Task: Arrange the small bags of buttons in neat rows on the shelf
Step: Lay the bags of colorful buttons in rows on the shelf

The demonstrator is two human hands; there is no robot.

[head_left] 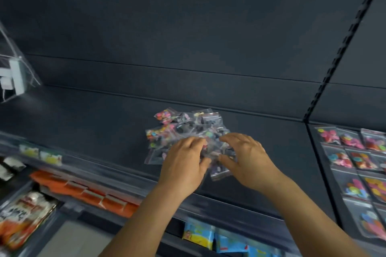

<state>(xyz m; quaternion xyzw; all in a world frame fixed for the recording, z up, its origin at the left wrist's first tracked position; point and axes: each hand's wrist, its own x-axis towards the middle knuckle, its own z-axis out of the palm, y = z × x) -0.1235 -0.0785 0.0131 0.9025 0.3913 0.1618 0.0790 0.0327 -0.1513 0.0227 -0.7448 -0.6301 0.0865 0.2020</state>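
A loose heap of small clear zip bags of coloured buttons (183,129) lies in the middle of the dark shelf (94,123). Both hands are on the near side of the heap. My left hand (186,165) has its fingers curled into the bags, thumb underneath. My right hand (246,158) curls its fingers and thumb round bags at the pile's right edge. Which bags each hand pinches is blurred. On the neighbouring shelf section to the right, button bags (355,160) lie flat in rows.
A clear plastic holder with white labels (14,77) hangs at the far left. The shelf's front rail (104,171) carries yellow price tags. Below it sit orange packets (87,194), a red-and-white packet and blue packets (208,236). A slotted upright (334,58) divides the shelf sections.
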